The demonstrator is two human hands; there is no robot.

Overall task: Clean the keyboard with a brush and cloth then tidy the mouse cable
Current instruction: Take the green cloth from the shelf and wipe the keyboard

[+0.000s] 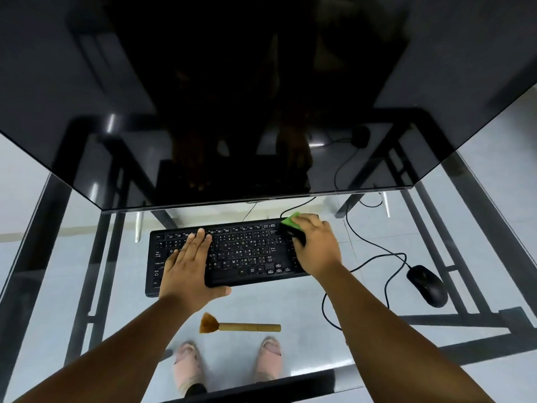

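Observation:
A black keyboard (241, 251) lies on the glass desk (363, 344) below the monitor. My left hand (189, 263) rests flat on the keyboard's left half, fingers straight. My right hand (315, 245) grips a green cloth (290, 221) and presses it on the keyboard's far right corner. A brush (241, 327) with a tan handle and brown bristles lies on the glass in front of the keyboard, bristles to the left. To the right sits a black mouse (427, 285). Its cable (374, 245) loops loosely across the glass towards the monitor.
A large dark monitor (261, 97) fills the top of the view and overhangs the desk. The desk's black frame bars show through the glass. My feet (226, 365) in pale shoes are seen on the tiled floor below.

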